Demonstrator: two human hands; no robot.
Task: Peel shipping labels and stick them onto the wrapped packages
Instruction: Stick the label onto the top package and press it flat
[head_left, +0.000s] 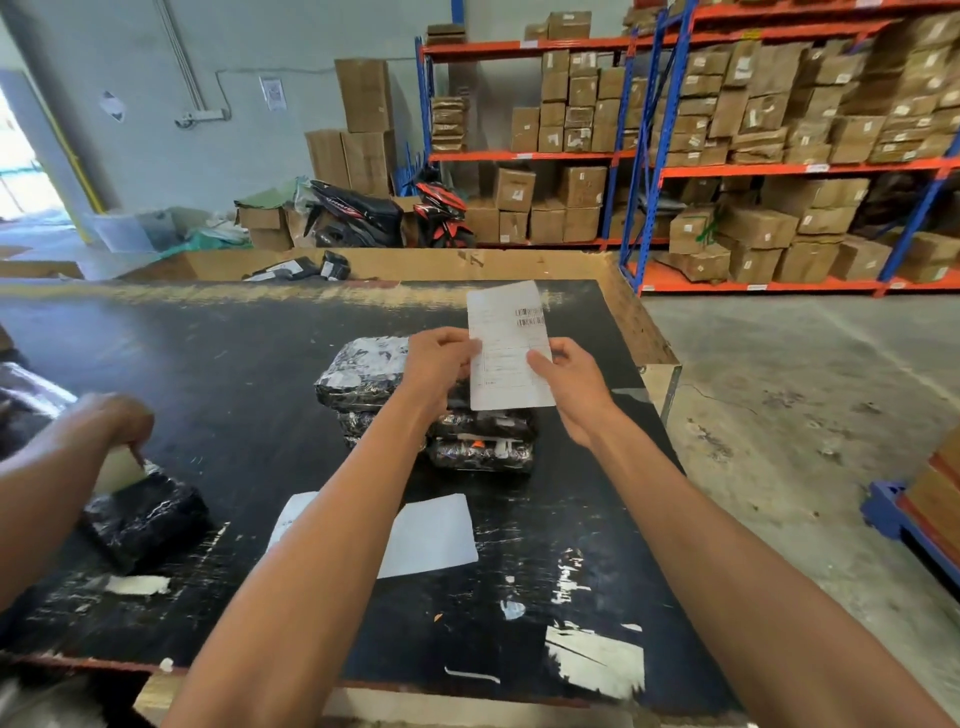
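Note:
I hold a white shipping label (509, 332) upright above the black table (234, 364), barcode near its top right. My left hand (435, 361) pinches its left edge and my right hand (563, 379) pinches its right edge with thumb on the front. Just below and behind my hands sits a pile of black plastic-wrapped packages (363, 369), stacked two or three high. Two white sheets (431, 535) lie flat on the table nearer to me, partly hidden by my left forearm.
Another person's arm (67, 452) reaches in at the left over a black wrapped package (148, 514) with a white label. A cardboard bin (405, 262) with parcels stands behind the table. The table's right edge drops to concrete floor; shelving with cartons (779, 130) fills the back.

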